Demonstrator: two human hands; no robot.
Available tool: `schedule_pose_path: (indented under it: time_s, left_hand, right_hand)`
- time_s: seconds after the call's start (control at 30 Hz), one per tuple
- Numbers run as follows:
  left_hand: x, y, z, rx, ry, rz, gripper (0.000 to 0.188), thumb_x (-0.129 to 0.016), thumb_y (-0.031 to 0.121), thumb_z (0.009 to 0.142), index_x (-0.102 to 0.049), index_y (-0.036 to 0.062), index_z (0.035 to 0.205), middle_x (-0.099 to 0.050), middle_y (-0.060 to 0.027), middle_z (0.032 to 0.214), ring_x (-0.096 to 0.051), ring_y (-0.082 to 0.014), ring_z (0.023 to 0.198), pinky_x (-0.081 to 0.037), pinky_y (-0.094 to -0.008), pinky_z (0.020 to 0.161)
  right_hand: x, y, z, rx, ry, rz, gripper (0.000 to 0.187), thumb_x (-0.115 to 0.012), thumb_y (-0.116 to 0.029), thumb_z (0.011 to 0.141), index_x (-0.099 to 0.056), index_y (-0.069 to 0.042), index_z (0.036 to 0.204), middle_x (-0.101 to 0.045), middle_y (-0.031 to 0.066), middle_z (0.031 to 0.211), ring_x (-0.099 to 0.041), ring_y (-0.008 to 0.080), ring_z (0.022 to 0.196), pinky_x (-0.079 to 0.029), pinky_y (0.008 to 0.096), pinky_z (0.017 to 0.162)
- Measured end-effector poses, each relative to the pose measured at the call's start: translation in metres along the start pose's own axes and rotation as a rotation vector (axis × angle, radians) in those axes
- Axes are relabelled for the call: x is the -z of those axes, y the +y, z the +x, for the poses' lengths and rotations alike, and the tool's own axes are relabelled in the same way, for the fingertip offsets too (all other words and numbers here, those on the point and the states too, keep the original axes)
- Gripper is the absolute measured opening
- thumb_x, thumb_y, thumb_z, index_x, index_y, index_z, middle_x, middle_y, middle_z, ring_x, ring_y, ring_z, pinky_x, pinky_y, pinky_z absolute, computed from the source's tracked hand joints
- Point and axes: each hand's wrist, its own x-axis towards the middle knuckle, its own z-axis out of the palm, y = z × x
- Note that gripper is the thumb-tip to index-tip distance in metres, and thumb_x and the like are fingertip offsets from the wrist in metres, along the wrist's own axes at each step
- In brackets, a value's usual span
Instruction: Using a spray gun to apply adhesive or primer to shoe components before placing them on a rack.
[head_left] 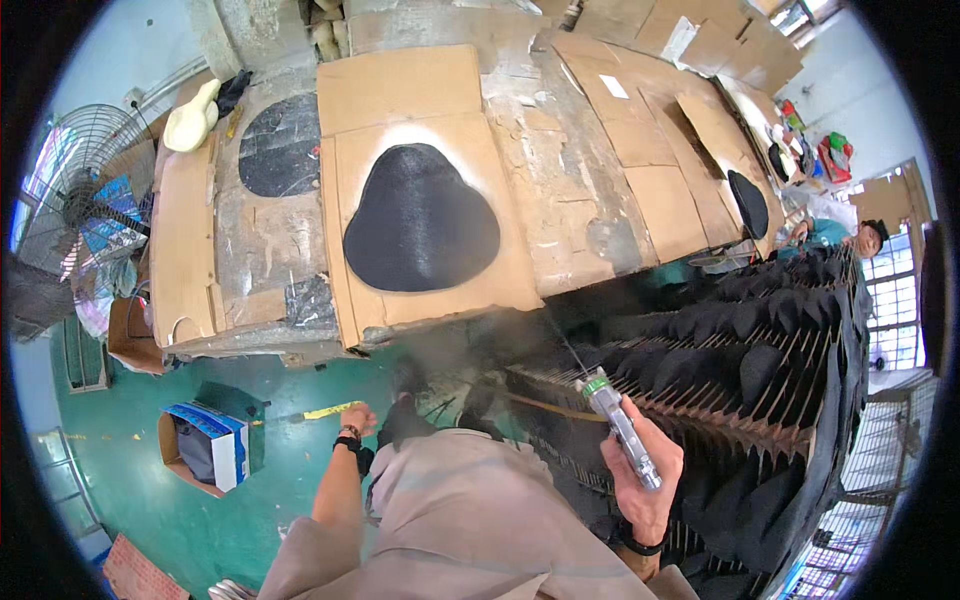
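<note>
The pad (420, 225), black and rounded into three lobes, narrower at its far end, with a greyish sheen down its middle, lies on cardboard (400, 90) that is whitened around the pad's far edge. Nearer than the pad and to its right, the right hand (648, 475) is wrapped around a silver, green-ringed spray gun (620, 425); the left hand (357, 425), below the pad, is loosely curled, its contents impossible to tell. Racked black pieces (760, 372) stand right of the pad, a fan (85, 190) far left.
</note>
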Motion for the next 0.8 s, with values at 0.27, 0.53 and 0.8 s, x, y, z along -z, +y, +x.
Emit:
schedule_pose_path:
  time_s: [0.27,0.53,0.8]
  left_hand:
    - [0.017,-0.020,0.009,-0.004,0.030,0.148,0.022,-0.053,0.019,0.095,-0.068,0.0085,0.108,-0.072,-0.0081,0.089,-0.072,-0.0218,0.074,-0.061,-0.0434,0.064]
    - [-0.009,0.018,-0.008,-0.048,-0.023,0.027,0.029,-0.051,0.027,0.098,-0.070,0.0052,0.100,-0.074,-0.0078,0.091,-0.073,-0.0198,0.079,-0.060,-0.0385,0.062]
    - [0.009,-0.012,0.006,-0.420,-0.005,0.649,0.026,-0.051,0.021,0.094,-0.073,0.0092,0.090,-0.074,-0.0089,0.082,-0.073,-0.0199,0.074,-0.058,-0.0365,0.062]
  right_hand:
    - [0.013,-0.008,-0.009,-0.123,-0.278,0.053,0.054,-0.076,0.006,0.073,-0.065,0.004,0.126,-0.070,0.0192,0.090,-0.066,0.0278,0.071,-0.051,0.0296,0.070]
    - [-0.023,-0.009,0.022,0.102,-0.254,0.115,0.055,-0.075,0.007,0.072,-0.065,0.005,0.126,-0.070,0.0169,0.088,-0.066,0.0224,0.073,-0.051,0.0283,0.069]
    - [-0.037,-0.003,0.043,0.208,-0.060,0.097,0.050,-0.073,0.006,0.080,-0.062,0.007,0.129,-0.070,0.0201,0.098,-0.069,0.0293,0.081,-0.054,0.0335,0.075]
